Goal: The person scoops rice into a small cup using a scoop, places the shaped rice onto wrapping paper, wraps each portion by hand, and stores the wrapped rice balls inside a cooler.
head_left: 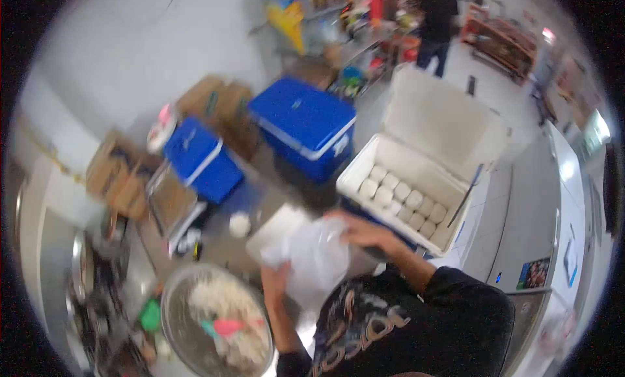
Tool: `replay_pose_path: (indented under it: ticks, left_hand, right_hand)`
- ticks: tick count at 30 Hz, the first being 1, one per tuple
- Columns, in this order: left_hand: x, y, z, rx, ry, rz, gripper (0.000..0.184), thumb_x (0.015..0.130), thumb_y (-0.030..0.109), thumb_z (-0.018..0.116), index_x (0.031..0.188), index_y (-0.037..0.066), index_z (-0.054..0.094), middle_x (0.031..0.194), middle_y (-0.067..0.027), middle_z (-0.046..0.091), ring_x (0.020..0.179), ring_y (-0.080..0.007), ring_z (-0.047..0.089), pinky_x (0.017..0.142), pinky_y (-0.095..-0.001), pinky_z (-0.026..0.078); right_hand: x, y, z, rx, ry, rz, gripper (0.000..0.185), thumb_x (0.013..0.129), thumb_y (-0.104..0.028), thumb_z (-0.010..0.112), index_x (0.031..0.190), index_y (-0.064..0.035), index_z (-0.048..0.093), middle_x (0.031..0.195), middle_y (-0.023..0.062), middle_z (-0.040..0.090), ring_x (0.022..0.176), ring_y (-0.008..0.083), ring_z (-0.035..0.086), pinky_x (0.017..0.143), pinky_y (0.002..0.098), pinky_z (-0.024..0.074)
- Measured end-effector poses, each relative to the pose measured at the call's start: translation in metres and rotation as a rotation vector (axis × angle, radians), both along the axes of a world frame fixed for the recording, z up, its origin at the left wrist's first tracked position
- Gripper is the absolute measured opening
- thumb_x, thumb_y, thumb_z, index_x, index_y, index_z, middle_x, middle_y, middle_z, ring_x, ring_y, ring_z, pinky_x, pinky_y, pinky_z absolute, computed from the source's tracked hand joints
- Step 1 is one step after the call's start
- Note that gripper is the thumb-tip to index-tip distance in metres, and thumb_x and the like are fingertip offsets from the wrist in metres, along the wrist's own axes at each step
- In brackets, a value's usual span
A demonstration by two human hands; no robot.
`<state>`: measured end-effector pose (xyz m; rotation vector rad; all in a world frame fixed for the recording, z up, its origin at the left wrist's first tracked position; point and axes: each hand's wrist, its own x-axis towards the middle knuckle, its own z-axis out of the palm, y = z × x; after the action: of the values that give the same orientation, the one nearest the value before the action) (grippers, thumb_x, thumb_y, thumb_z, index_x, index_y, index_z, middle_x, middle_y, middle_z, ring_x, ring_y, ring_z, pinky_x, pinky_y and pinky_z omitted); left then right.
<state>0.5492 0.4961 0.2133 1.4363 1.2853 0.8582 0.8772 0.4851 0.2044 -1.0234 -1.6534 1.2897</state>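
A whitish translucent plastic bag (pixel 312 256) is between my two hands in front of my chest, blurred by motion. My left hand (pixel 277 279) is closed on its near left side. On its right upper edge my right hand (pixel 358 231) grips the bag, fingers partly hidden by blur. Just left of my left arm stands a large metal bowl (pixel 170 312) of white food like cooked rice (pixel 218 302), with a pink scoop (pixel 228 327) and a teal piece lying on it. Beyond the bag is a pale flat board or sheet (pixel 280 224).
An open cooler (pixel 355 165) holds rows of white round packs (pixel 384 195); its lid (pixel 436 117) leans back. Blue lidded coolers (pixel 303 113) (pixel 195 149) and cardboard boxes (pixel 120 175) line the wall. A small white round item (pixel 239 225) lies on the table. A person (pixel 437 26) stands far back.
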Motion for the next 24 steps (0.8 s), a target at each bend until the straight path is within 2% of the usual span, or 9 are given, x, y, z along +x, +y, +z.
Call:
replay_pose_path:
  ticks: [2,3,4,5,8,12,17,20,24]
  left_hand:
    - [-0.025,0.056,-0.049,0.085,0.27,-0.05,0.058,0.086,0.034,0.074,0.123,-0.009,0.063,0.11,-0.0264,0.07,0.1,-0.0306,0.07,0.086,-0.0427,0.055]
    - [-0.027,0.092,-0.07,0.181,0.738,-0.134,0.058,0.085,0.04,0.074,0.118,-0.007,0.066,0.109,-0.0266,0.07,0.102,-0.0352,0.069,0.088,-0.0453,0.053]
    - [-0.018,0.106,-0.04,0.208,0.742,-0.198,0.053,0.082,0.043,0.075,0.108,-0.003,0.07,0.107,-0.0256,0.07,0.1,-0.0395,0.067,0.088,-0.0465,0.052]
    - [-0.009,0.126,-0.041,0.265,0.761,-0.209,0.044,0.08,0.04,0.076,0.099,0.0,0.073,0.105,-0.0227,0.071,0.097,-0.0393,0.067,0.085,-0.0463,0.052]
    - [0.017,0.168,-0.074,0.345,0.759,-0.198,0.033,0.077,0.036,0.078,0.102,0.013,0.075,0.106,-0.015,0.07,0.107,-0.0364,0.063,0.092,-0.0507,0.047]
    - [0.045,0.152,-0.095,0.63,1.12,-0.083,0.035,0.081,0.034,0.077,0.113,0.02,0.072,0.126,-0.0126,0.062,0.132,-0.0367,0.045,0.107,-0.0592,0.033]
    - [0.058,0.084,-0.11,0.483,1.029,0.03,0.061,0.082,0.035,0.077,0.136,0.016,0.053,0.14,-0.0171,0.046,0.133,-0.0413,0.039,0.109,-0.0623,0.029]
    - [0.066,0.038,-0.113,0.299,0.994,0.029,0.071,0.08,0.041,0.078,0.139,0.015,0.049,0.142,-0.0195,0.043,0.131,-0.0419,0.039,0.105,-0.0614,0.033]
    - [0.066,0.006,-0.096,-0.064,0.982,0.171,0.081,0.077,0.044,0.081,0.143,0.015,0.042,0.139,-0.0201,0.043,0.127,-0.0413,0.043,0.098,-0.0577,0.044]
  right_hand:
    - [0.01,-0.007,-0.013,-0.174,-0.062,-0.134,0.07,0.083,-0.019,0.071,0.146,-0.0058,0.042,0.144,0.0115,0.045,0.135,0.0234,0.042,0.116,0.0392,0.0328]
    - [0.01,-0.01,-0.018,-0.335,-0.031,-0.138,0.068,0.084,-0.016,0.069,0.146,-0.0051,0.042,0.136,0.0111,0.052,0.116,0.0222,0.053,0.099,0.0389,0.0434]
    - [0.01,-0.012,-0.021,-0.495,-0.003,-0.152,0.065,0.086,-0.013,0.067,0.145,-0.0044,0.042,0.128,0.0108,0.06,0.096,0.0211,0.065,0.082,0.0386,0.0539]
    - [0.021,-0.011,-0.081,-0.633,0.182,-0.114,0.061,0.088,-0.012,0.065,0.144,-0.0047,0.043,0.115,0.0101,0.066,0.093,0.0209,0.066,0.079,0.0354,0.0558]
    - [-0.008,-0.023,-0.094,-0.803,0.147,-0.124,0.052,0.093,-0.021,0.068,0.136,-0.0014,0.047,0.099,0.0134,0.069,0.08,0.0213,0.069,0.068,0.0355,0.059]
    - [-0.015,-0.041,-0.16,-0.764,-0.049,-0.067,0.044,0.093,-0.027,0.071,0.122,0.0012,0.054,0.094,0.0145,0.069,0.075,0.0218,0.069,0.063,0.0357,0.0587]
    - [-0.018,-0.03,-0.11,-0.73,-0.54,-0.285,0.049,0.083,-0.037,0.081,0.106,0.0011,0.059,0.09,0.0147,0.069,0.074,0.0202,0.069,0.064,0.0357,0.0568]
    - [0.0,-0.005,-0.172,0.136,-0.537,-0.741,0.047,0.08,-0.04,0.084,0.097,-0.001,0.064,0.07,0.0066,0.066,0.063,0.0152,0.065,0.056,0.031,0.0513]
    - [-0.005,0.036,-0.165,-0.152,-0.533,-0.514,0.04,0.083,-0.035,0.081,0.091,0.0,0.064,0.073,0.0073,0.066,0.065,0.0155,0.061,0.061,0.0317,0.0498]
